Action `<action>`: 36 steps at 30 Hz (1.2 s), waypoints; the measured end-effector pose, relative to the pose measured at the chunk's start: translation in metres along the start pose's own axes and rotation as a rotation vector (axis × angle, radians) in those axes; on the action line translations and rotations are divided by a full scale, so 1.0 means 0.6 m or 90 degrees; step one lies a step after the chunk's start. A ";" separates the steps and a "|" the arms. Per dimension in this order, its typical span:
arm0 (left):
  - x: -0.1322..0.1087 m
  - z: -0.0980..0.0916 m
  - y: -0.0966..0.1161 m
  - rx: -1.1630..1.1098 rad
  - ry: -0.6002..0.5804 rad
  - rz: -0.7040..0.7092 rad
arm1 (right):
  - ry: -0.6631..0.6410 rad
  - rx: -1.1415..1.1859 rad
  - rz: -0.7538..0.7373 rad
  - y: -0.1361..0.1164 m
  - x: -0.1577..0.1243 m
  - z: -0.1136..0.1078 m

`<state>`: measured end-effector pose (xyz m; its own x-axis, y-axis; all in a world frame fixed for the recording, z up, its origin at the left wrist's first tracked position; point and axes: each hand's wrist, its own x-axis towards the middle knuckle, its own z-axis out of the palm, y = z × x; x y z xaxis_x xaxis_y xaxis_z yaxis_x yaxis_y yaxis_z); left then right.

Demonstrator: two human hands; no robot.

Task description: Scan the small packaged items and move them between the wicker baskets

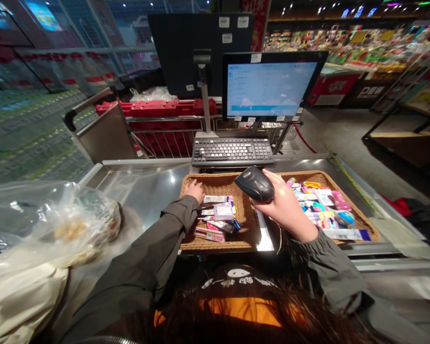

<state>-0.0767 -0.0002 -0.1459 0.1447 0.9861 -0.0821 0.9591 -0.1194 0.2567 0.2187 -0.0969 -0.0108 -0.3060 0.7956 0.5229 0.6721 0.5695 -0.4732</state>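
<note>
Right hand (284, 203) gripping black scanner (254, 184) above far right corner of left basket (245, 229), near counter (154, 191) far edge. Left hand (195, 190) at basket's left rim, can't tell if gripping. Screen (268, 88) text, stickers (242, 22) unreadable.

From head height, the view faces forward and down, close over two wicker baskets (248, 230).

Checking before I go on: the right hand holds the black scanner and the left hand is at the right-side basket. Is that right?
Not quite: the left hand is at the far-left corner of the left-side basket, as the head view shows. The right hand does hold the black scanner.
</note>
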 end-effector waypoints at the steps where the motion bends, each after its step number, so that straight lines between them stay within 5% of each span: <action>1: -0.001 -0.002 0.001 0.011 0.001 0.008 | 0.007 -0.002 0.005 0.003 -0.001 -0.003; 6: -0.008 -0.041 0.052 0.066 0.013 0.104 | 0.054 -0.037 0.050 0.031 -0.017 -0.040; 14: 0.024 -0.084 0.217 0.053 0.051 0.299 | 0.201 -0.177 0.204 0.100 -0.082 -0.149; 26: 0.109 0.038 0.466 0.154 -0.001 0.384 | 0.257 -0.198 0.300 0.169 -0.115 -0.194; 32: 0.124 0.114 0.526 0.170 -0.051 0.316 | 0.255 -0.185 0.304 0.206 -0.111 -0.203; 36: 0.130 0.134 0.541 0.167 -0.036 0.306 | 0.241 -0.161 0.295 0.227 -0.110 -0.205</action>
<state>0.2653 0.0289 -0.1464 0.5869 0.8068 -0.0684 0.8095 -0.5863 0.0303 0.4137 -0.0974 -0.0227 0.2819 0.7928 0.5404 0.8297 0.0813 -0.5522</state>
